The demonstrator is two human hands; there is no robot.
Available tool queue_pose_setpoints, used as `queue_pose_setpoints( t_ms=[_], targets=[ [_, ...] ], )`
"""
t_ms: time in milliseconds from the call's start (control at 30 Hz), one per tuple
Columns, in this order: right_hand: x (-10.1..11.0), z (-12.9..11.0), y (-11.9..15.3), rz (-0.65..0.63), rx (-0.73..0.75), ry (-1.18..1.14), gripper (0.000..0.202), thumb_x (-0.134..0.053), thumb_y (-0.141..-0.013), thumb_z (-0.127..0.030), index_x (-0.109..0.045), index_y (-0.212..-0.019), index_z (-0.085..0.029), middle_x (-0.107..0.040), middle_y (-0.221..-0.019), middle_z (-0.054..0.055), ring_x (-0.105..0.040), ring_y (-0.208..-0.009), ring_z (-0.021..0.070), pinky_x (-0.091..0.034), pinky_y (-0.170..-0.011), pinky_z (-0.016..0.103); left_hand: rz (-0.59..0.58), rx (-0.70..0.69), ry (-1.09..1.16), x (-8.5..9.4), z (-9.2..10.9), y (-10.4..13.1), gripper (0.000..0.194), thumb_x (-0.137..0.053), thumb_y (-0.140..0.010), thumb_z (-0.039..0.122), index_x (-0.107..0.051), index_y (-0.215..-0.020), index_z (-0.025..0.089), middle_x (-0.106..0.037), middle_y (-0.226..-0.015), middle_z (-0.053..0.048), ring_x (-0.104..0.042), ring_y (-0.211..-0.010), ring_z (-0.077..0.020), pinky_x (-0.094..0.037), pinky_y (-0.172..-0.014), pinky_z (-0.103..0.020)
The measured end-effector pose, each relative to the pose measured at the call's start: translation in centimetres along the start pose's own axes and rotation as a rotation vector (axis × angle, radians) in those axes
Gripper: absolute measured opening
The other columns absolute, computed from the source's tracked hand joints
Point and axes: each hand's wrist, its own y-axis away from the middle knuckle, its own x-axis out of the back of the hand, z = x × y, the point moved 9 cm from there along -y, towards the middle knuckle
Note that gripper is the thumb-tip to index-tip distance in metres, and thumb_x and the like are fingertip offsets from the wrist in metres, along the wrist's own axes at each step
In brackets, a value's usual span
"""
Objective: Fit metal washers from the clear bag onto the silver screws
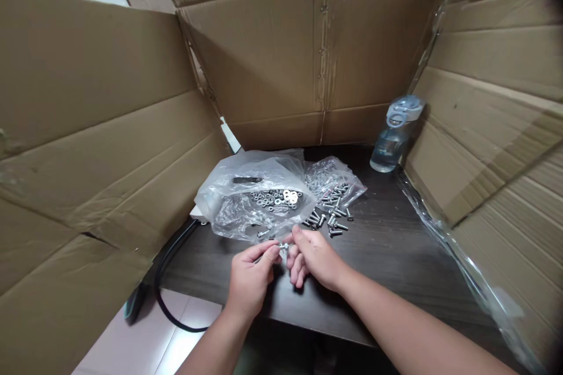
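A small shiny bolt (284, 246) with what looks like a nut or washer on it sits between my hands, just above the table's front part. My left hand (251, 275) pinches one end of it between thumb and forefinger. Close on its other side is my right hand (319, 258), forefinger stretched behind the bolt, thumb raised off it and the lower fingers loosely curled. Just beyond lies an opened plastic bag (233, 220) with many nuts and washers (277, 198) inside. Loose bolts (332, 224) are scattered to the right, spilling from a clear bag (328, 173).
Cardboard walls (259, 64) enclose the dark wooden table (396, 263) at the back and both sides. A clear water bottle (391, 140) stands at the back right. A black cable (160, 281) loops over the table's left edge above the pale floor (189, 316).
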Motion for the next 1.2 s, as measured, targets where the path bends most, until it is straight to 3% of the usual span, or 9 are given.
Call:
queue_pose_setpoints(
  t_ms=[200,400,533,633,800,900,1033,1100,1200],
  targets=[
    [0.7,-1.3,0.8,0.016,0.147,-0.060,0.037,-0.075,-0.065,-0.035,-0.058,-0.088,-0.011,-0.062,-0.069,0.002,-0.060,-0.052,0.0121,-0.050,-0.046,0.023,-0.028,-0.005,-0.045,-0.2,-0.2,-0.1,0.036,-0.073,-0.064,0.038,-0.070,-0.086,0.010,-0.056,-0.057,-0.002,-0.035,-0.039,-0.0030,-0.024,-0.036,-0.016],
    [0.4,-0.2,-0.1,0.046,0.047,0.160,0.045,-0.052,-0.080,-0.055,-0.052,-0.063,-0.013,-0.054,-0.043,0.001,-0.050,-0.033,0.0108,-0.038,-0.032,0.019,-0.035,-0.068,-0.150,-0.2,0.1,-0.1,0.034,-0.073,-0.065,0.037,-0.071,-0.084,0.010,-0.060,-0.058,-0.004,-0.037,-0.039,-0.0040,-0.028,-0.036,-0.017],
    [0.7,0.5,-0.5,0.128,-0.017,0.248,0.055,-0.038,-0.081,-0.065,-0.049,-0.063,-0.014,-0.052,-0.042,0.001,-0.050,-0.030,0.0129,-0.033,-0.027,0.019,-0.024,-0.090,-0.144,-0.1,0.2,-0.1,0.033,-0.072,-0.065,0.037,-0.072,-0.084,0.010,-0.061,-0.060,-0.005,-0.036,-0.039,-0.0037,-0.028,-0.036,-0.018],
    [0.8,-0.1,0.0,0.143,0.035,0.125,0.048,-0.047,-0.079,-0.062,-0.053,-0.077,-0.015,-0.058,-0.059,0.001,-0.058,-0.041,0.0141,-0.044,-0.035,0.024,-0.001,-0.064,-0.071,0.1,0.1,-0.2,0.035,-0.073,-0.064,0.037,-0.071,-0.086,0.010,-0.059,-0.059,-0.004,-0.034,-0.037,-0.0027,-0.025,-0.035,-0.017],
    [0.6,-1.8,1.2,0.041,0.205,0.029,0.035,-0.075,-0.065,-0.034,-0.061,-0.090,-0.013,-0.064,-0.073,0.003,-0.060,-0.061,0.0109,-0.051,-0.059,0.023,-0.031,-0.010,-0.016,-0.2,-0.3,-0.2,0.037,-0.075,-0.061,0.036,-0.070,-0.086,0.009,-0.057,-0.056,-0.002,-0.032,-0.037,-0.0023,-0.022,-0.034,-0.016],
    [0.7,-1.0,0.8,0.052,0.127,0.078,0.034,-0.067,-0.072,-0.044,-0.062,-0.076,-0.011,-0.061,-0.063,0.003,-0.056,-0.049,0.0098,-0.046,-0.046,0.021,-0.045,-0.016,-0.044,-0.4,-0.2,-0.2,0.036,-0.075,-0.061,0.035,-0.070,-0.085,0.009,-0.057,-0.057,-0.003,-0.033,-0.038,-0.0024,-0.023,-0.035,-0.016],
    [0.9,0.2,-0.1,0.150,-0.001,0.220,0.054,-0.046,-0.079,-0.063,-0.054,-0.064,-0.012,-0.054,-0.051,0.002,-0.053,-0.036,0.0124,-0.040,-0.032,0.022,-0.043,-0.047,-0.053,-0.3,0.1,0.0,0.034,-0.074,-0.064,0.035,-0.071,-0.085,0.009,-0.056,-0.056,-0.002,-0.034,-0.038,-0.0025,-0.023,-0.035,-0.017],
    [1.0,0.1,0.0,0.186,-0.003,0.192,0.054,-0.044,-0.079,-0.065,-0.054,-0.070,-0.013,-0.055,-0.054,0.002,-0.055,-0.038,0.0139,-0.042,-0.034,0.024,-0.019,-0.049,-0.022,-0.1,0.1,0.0,0.034,-0.073,-0.063,0.036,-0.070,-0.085,0.010,-0.055,-0.056,-0.001,-0.034,-0.038,-0.0028,-0.024,-0.035,-0.017],
    [0.7,-1.0,0.6,0.132,0.105,0.058,0.042,-0.061,-0.074,-0.054,-0.057,-0.088,-0.014,-0.059,-0.066,0.001,-0.060,-0.052,0.0133,-0.051,-0.049,0.027,-0.012,-0.045,0.006,0.0,0.0,-0.1,0.035,-0.074,-0.063,0.036,-0.070,-0.086,0.010,-0.054,-0.055,0.000,-0.034,-0.038,-0.0030,-0.024,-0.035,-0.017]
  ],
)
